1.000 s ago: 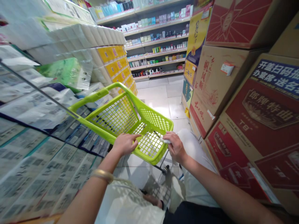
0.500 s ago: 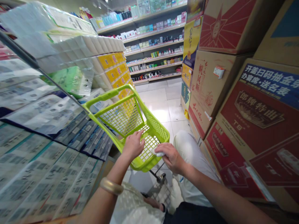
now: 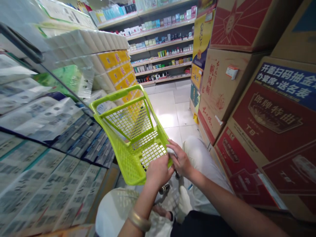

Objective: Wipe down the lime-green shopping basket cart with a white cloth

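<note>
A lime-green plastic shopping cart basket (image 3: 133, 179) stands in front of me, its grid floor bare. My left hand (image 3: 159, 171) is curled over the near right corner of the basket, and its fingertips are partly hidden. Just beside it, at the right rim, my right hand (image 3: 181, 161) pinches a small crumpled white wipe (image 3: 171, 151). The two hands nearly touch. A gold-coloured bangle (image 3: 139, 220) circles my left wrist. The cart's grey handle (image 3: 21, 42) reaches out at upper left, and a small caster (image 3: 165, 188) shows under the basket.
Stacked tissue and toilet-paper packs (image 3: 49, 184) line the left side, with a green pack (image 3: 64, 79) on top. Large cartons (image 3: 271, 125) rise on the right. Beyond the tiled floor (image 3: 164, 105) stand shelves (image 3: 163, 54) of small boxes and bottles. My knees flank the cart's near end.
My left hand has moved right and down, from above the basket to its near corner beside my right hand. My right hand shifted slightly up and right with the wipe. The basket turned a little.
</note>
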### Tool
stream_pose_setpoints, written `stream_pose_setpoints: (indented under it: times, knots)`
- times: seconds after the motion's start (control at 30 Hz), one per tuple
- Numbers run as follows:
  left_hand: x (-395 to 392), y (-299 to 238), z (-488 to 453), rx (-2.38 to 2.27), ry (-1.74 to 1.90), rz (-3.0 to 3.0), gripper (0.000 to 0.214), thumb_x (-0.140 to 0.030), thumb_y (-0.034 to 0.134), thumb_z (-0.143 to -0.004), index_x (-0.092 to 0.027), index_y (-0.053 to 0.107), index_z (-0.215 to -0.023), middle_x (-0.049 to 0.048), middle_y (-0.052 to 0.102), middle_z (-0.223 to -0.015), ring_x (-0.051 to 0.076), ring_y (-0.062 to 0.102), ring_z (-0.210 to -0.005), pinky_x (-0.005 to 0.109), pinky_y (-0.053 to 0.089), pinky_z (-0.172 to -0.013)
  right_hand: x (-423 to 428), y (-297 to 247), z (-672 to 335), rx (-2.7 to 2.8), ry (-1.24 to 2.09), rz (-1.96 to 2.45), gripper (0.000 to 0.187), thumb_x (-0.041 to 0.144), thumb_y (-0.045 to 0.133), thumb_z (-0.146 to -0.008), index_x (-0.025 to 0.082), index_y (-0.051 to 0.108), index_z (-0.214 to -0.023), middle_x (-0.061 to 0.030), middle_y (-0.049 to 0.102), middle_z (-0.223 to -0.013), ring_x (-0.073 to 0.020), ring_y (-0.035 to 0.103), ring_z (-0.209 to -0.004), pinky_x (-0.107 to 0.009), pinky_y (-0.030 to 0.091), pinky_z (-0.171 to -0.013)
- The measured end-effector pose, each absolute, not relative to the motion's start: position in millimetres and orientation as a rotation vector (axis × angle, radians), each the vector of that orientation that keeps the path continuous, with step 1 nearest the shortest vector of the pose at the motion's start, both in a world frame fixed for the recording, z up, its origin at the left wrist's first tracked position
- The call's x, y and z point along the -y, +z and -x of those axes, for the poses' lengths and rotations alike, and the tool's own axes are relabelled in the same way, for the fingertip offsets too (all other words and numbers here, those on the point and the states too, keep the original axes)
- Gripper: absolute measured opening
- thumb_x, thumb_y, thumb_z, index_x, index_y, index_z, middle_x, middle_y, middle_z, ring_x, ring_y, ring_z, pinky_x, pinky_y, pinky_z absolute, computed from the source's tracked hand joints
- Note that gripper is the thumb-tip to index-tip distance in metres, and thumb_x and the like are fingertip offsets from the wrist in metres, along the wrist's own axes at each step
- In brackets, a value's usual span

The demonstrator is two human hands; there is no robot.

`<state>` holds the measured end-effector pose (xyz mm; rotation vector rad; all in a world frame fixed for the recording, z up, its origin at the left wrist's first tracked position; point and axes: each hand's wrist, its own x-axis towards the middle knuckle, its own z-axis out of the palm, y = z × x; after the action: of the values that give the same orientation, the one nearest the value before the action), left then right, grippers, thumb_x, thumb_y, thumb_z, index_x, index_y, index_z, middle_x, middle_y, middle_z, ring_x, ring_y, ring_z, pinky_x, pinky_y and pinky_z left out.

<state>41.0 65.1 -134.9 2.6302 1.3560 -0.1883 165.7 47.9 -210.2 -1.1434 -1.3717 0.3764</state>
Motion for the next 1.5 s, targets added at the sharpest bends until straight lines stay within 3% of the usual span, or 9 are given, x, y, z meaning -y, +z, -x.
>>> stream_pose_setpoints:
  times: [0.2,0.37,0.47,0.6,0.8,1.17,1.5]
  knots:
    - [-64,-132,-34,-1.349,-0.249,-2.646,0.031,-0.045,0.045,-0.091,-0.026,0.055,-0.113,0.0071,0.072,-0.103,0.026,0.068,-0.095,0.035,0.05,-0.078,-103,-193,-177,1.119,0.58,1.258,0.033,0.016,0.048,-0.087,0.024,0.066,-0.114,-0.0056,0.061,-0.135,-0.0207,0.055,-0.129,-0.041,0.04,-0.113]
    - [-62,-132,-33,-1.389,-0.266,-2.633,0.048,-0.041,0.045,-0.09,-0.022,0.044,-0.134,0.0122,0.072,-0.104,0.029,0.069,-0.097,0.039,0.051,-0.079,-67,-208,-155,1.009,0.642,1.224,0.032,0.025,0.048,-0.092,0.025,0.062,-0.121,-0.0062,0.058,-0.139,-0.0209,0.051,-0.132,-0.042,0.039,-0.115]
    - [-62,-131,-31,-1.367,-0.303,-2.644,0.041,-0.042,0.046,-0.09,-0.022,0.05,-0.126,0.0118,0.072,-0.103,0.029,0.068,-0.096,0.039,0.051,-0.08,-42,-217,-142,0.967,0.633,1.203,0.033,0.024,0.048,-0.093,0.025,0.06,-0.124,-0.0072,0.05,-0.146,-0.0213,0.048,-0.136,-0.043,0.037,-0.116]
    - [-62,-130,-29,-1.323,-0.289,-2.653,0.029,-0.042,0.045,-0.09,-0.024,0.056,-0.11,0.009,0.072,-0.103,0.027,0.068,-0.095,0.037,0.05,-0.08,-66,-211,-148,0.989,0.64,1.199,0.038,0.02,0.049,-0.09,0.025,0.059,-0.126,-0.0063,0.054,-0.142,-0.0217,0.048,-0.135,-0.044,0.036,-0.116]
    - [-60,-132,-25,-1.31,-0.242,-2.685,0.03,-0.04,0.044,-0.091,-0.024,0.059,-0.112,0.0082,0.073,-0.101,0.026,0.069,-0.093,0.037,0.05,-0.079,-140,-190,-171,1.054,0.771,1.279,0.043,0.02,0.052,-0.086,0.022,0.058,-0.128,-0.0059,0.067,-0.124,-0.0229,0.064,-0.114,-0.044,0.049,-0.104]
    - [-61,-130,-17,-1.31,-0.269,-2.687,0.028,-0.044,0.045,-0.09,-0.025,0.061,-0.102,0.0069,0.074,-0.098,0.025,0.069,-0.093,0.035,0.049,-0.079,-46,-215,-136,1.004,0.677,1.241,0.056,0.018,0.049,-0.089,0.028,0.045,-0.144,-0.003,0.052,-0.145,-0.0207,0.049,-0.135,-0.043,0.038,-0.116]
    - [-66,-130,-19,-1.261,-0.248,-2.704,0.026,-0.04,0.046,-0.089,-0.026,0.063,-0.104,0.006,0.074,-0.098,0.026,0.07,-0.092,0.035,0.049,-0.075,-132,-199,-166,1.075,0.652,1.281,0.058,0.014,0.05,-0.082,0.024,0.051,-0.139,-0.0043,0.058,-0.14,-0.0221,0.054,-0.13,-0.041,0.042,-0.112]
